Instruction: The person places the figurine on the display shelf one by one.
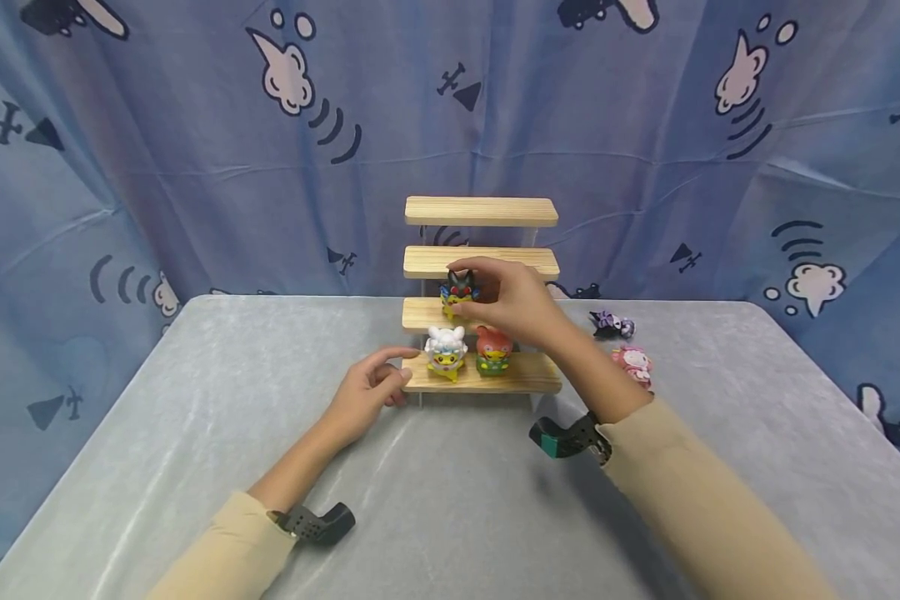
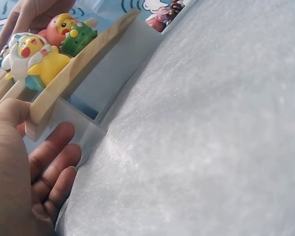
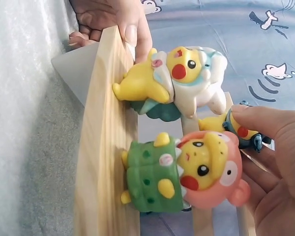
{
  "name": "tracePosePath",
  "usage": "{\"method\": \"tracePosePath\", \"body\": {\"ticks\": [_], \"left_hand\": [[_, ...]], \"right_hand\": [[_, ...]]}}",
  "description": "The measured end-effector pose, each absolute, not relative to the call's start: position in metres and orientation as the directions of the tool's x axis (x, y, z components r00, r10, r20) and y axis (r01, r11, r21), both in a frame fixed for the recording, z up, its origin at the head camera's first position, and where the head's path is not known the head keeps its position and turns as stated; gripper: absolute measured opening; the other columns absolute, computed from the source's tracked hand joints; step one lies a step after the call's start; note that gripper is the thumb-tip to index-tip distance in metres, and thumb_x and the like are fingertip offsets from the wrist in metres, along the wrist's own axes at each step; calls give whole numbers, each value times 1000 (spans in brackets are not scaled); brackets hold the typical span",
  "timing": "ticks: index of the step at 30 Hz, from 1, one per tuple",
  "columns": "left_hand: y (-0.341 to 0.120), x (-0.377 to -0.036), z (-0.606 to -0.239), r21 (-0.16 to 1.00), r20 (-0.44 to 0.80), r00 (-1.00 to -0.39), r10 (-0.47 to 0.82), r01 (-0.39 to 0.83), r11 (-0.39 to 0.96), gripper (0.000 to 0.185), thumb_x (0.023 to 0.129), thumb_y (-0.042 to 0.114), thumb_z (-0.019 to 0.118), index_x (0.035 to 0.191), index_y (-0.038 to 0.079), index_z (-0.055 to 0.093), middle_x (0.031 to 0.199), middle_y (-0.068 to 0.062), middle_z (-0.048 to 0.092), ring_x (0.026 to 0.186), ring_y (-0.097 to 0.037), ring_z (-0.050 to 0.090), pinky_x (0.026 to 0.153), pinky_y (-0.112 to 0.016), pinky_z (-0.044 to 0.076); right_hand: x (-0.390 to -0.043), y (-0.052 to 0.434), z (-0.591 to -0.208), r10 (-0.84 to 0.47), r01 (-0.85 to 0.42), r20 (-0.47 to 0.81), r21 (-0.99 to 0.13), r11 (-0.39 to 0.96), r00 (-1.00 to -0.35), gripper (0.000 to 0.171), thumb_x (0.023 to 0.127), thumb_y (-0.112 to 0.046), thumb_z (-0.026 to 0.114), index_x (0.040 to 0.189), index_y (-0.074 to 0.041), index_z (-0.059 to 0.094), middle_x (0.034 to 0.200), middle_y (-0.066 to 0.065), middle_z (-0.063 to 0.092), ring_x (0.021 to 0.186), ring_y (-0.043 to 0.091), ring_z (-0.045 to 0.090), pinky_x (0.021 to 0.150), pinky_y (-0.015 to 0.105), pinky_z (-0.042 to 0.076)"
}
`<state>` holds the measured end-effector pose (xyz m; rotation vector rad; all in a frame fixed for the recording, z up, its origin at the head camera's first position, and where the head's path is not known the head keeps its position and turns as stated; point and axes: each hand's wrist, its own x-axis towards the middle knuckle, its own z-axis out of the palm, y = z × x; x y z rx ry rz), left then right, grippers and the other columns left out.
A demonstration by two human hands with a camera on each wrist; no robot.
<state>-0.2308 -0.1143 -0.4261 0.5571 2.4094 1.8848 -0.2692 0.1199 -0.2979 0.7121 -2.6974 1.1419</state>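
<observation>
A stepped wooden display shelf (image 1: 525,382) stands at the middle of the table. My left hand (image 1: 366,385) grips the left end of its lowest board, thumb at the edge in the left wrist view. My right hand (image 1: 513,296) pinches a small figurine in a dark, eared hood (image 1: 461,287) between thumb and fingers, right at the second board. On the lowest board stand a yellow figurine in a white hood (image 1: 446,350) and, to its right, one in a pink hood and green outfit (image 3: 155,177). Fingers partly hide the dark-hooded figurine in the right wrist view.
Right of the shelf, a purple-and-black figurine (image 1: 612,325) and a pink-and-white one (image 1: 633,365) lie on the grey-covered table (image 1: 450,500). The top board (image 1: 482,212) rises in front of a patterned blue curtain (image 1: 390,100).
</observation>
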Motion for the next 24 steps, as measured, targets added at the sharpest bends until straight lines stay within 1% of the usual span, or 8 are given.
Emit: {"method": "tracePosePath", "body": {"ticks": [10,17,24], "left_hand": [[-114,-229,-424,941,188,-933,306,260,215,30,96,24,57,125,18,60,81,-17,68,66,-18,63,66,-28,51],[-110,-214,-395,946,153,-936,317,231,227,31,97,15,55,127,7,58,86,-28,66,72,-34,63,68,-33,52],[-111,-214,-397,944,167,-934,317,243,221,31,97,14,55,127,7,58,83,-29,65,70,-31,63,67,-31,52]], "right_hand": [[-270,113,-298,-367,-467,295,-654,595,-882,50,79,-18,79,125,-19,61,116,5,67,103,21,68,86,33,55],[-272,112,-299,-368,-471,300,-643,604,-880,50,79,-18,79,126,-19,61,118,4,66,102,20,68,86,32,55],[-271,112,-299,-389,-480,293,-647,592,-874,52,80,-19,78,128,-18,60,120,5,66,104,21,67,88,34,54]]}}
